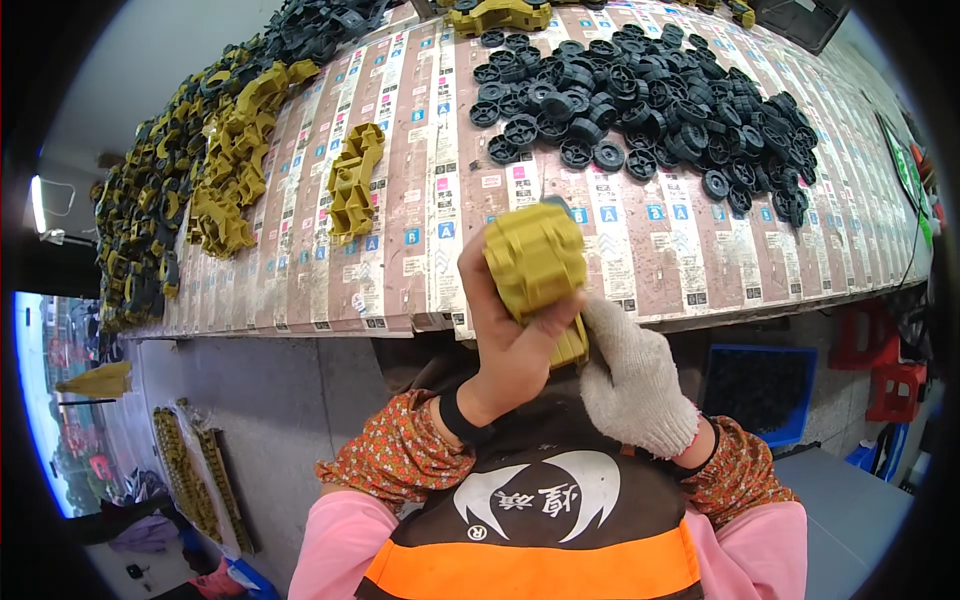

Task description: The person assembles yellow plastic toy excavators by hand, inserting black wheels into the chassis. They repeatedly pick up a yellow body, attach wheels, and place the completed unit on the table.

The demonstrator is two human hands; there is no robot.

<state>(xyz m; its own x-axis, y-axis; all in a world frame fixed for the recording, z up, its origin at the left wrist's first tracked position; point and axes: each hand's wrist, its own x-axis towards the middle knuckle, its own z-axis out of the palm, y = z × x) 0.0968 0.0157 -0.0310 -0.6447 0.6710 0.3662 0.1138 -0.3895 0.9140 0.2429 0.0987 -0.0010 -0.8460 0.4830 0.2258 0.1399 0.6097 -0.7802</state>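
Workbench [700, 270], its top covered in rows of printed label strips [440, 230], seen from its near edge. A heap of black wheels [650, 95] occupies the right half toward the far edge, while a pile of yellow parts [235, 160] and, outside it, a band of dark and yellow pieces [140, 220] run along the left edge, and dark parts [320, 25] are heaped at the far left corner. One yellow frame [353, 183] lies alone between the left piles and the wheels; another yellow piece [500, 14] sits at the far edge.
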